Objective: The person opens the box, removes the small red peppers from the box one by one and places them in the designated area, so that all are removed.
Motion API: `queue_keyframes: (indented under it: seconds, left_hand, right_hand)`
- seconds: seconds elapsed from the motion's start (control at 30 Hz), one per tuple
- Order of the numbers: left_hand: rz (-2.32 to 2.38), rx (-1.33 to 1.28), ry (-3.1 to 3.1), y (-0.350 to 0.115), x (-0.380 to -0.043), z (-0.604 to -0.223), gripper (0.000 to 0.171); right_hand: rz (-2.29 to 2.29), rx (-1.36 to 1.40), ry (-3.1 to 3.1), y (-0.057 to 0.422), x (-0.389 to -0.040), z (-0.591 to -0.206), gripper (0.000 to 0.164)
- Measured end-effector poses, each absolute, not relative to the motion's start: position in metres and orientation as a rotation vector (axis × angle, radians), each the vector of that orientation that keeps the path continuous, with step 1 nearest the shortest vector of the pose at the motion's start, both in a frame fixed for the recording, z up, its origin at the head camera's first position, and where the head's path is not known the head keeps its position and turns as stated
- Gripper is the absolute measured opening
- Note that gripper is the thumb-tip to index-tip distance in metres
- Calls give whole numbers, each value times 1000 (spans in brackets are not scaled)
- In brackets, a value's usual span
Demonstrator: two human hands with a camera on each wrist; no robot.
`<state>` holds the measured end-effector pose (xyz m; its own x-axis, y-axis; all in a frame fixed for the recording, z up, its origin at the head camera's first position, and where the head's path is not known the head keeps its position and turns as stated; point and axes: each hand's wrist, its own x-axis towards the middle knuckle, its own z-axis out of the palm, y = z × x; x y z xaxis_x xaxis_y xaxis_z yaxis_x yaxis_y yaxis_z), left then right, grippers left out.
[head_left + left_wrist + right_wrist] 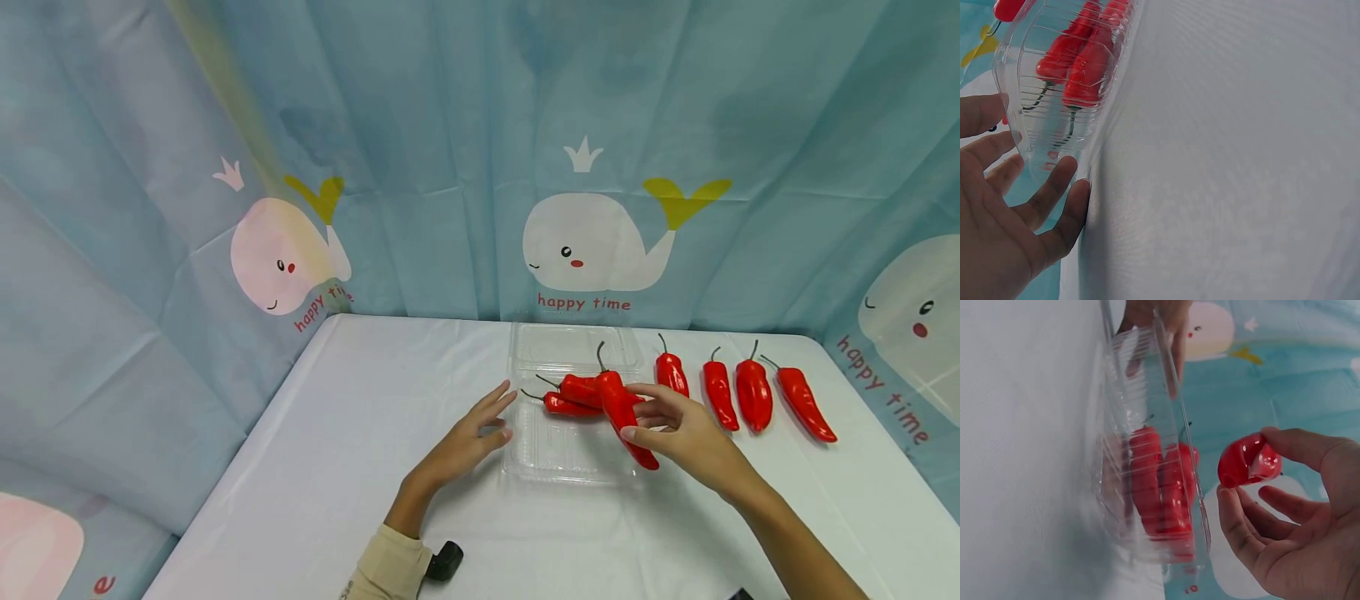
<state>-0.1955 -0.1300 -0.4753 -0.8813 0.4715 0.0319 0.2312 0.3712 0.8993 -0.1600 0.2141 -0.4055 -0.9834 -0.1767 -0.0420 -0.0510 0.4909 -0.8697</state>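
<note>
while the left hand (pixel 468 446) spread loosely at the left edge of the clear box (pixel 555 457), the right hand (pixel 681 435) pinched a red pepper (pixel 617 402) above it, seemingly mid-packing, the next move calling for lowering it beside two peppers (pixel 567 406) inside, four loose peppers (pixel 753 398) lying right.

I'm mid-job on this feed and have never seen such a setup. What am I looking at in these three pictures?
No machine here: these are a person's two bare hands. The wide picture comes from a camera worn on the head, looking forward and down; the other two come from one camera on each wrist. On the white table sits an open, clear plastic container with two red peppers in it; four more peppers lie to its right. The right hand pinches another pepper above the container. The left hand holds nothing; its fingers are at the container's left edge.
</note>
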Motion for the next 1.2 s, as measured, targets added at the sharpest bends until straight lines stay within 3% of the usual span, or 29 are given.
queue_keyframes:
  seconds: [0.3, 1.2]
  left_hand:
    - [1520, 642, 2400, -131, -196, -476, 60]
    - [1515, 646, 2396, -131, -196, -478, 61]
  right_hand:
    - [-1450, -128, 2662, 226, -154, -403, 77]
    - [-1355, 60, 2657, 270, -140, -421, 82]
